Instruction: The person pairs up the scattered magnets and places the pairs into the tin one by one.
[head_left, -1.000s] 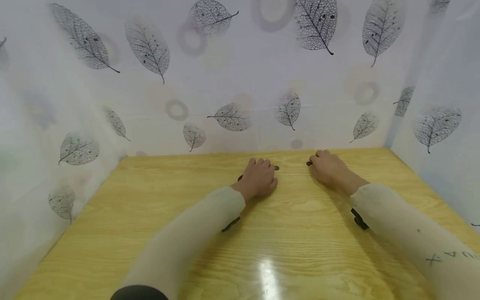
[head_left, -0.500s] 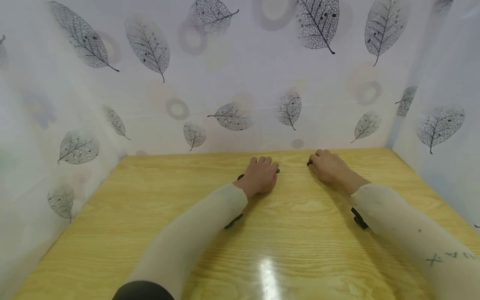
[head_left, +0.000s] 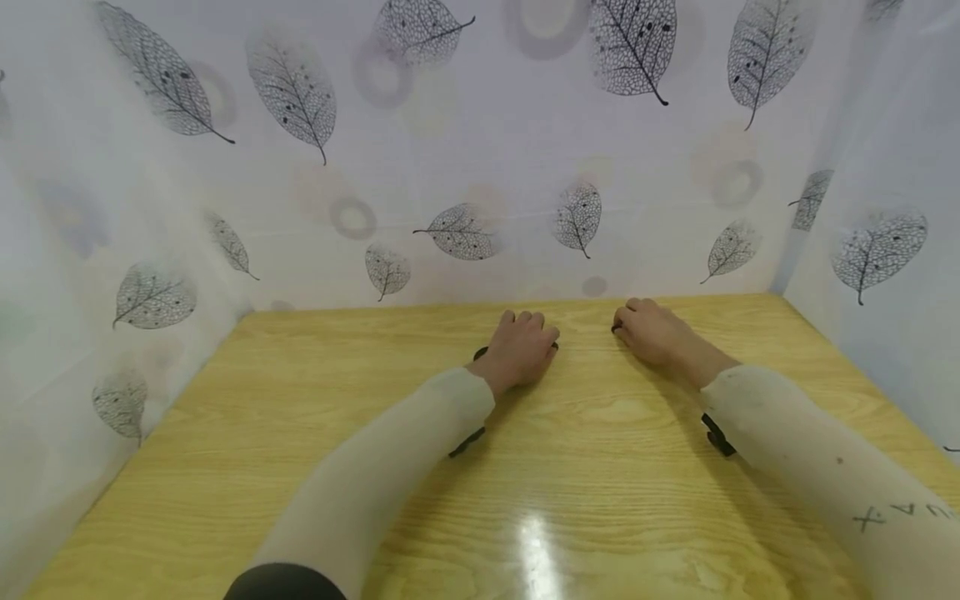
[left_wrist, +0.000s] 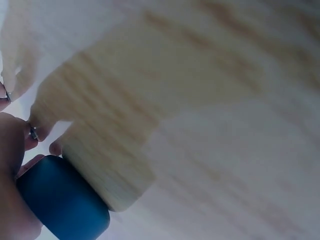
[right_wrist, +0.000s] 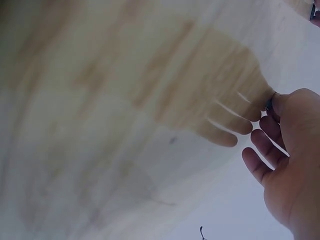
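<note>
My left hand (head_left: 517, 352) is low over the far part of the wooden table, pinching a small dark piece (head_left: 555, 345) between thumb and finger; a metallic glint (left_wrist: 33, 132) shows there in the left wrist view. Beside that hand a dark blue round-sided thing (left_wrist: 62, 197) touches the table, mostly hidden by the wrist in the head view. To the right, my right hand (head_left: 651, 332) pinches another small dark piece (head_left: 617, 327) at its fingertips. In the right wrist view its other fingers (right_wrist: 257, 165) are loosely bent. Both pieces are too small and covered to tell their kind.
The glossy wooden table (head_left: 615, 492) reflects the hands and a bright light streak. Behind it and at both sides hang white sheets (head_left: 480, 150) printed with leaves. Dark straps (head_left: 720, 435) show under the sleeved forearms.
My left hand has turned slightly, and its dark piece has shifted a little downward in view, now more covered by the fingers. My right hand has barely moved.
</note>
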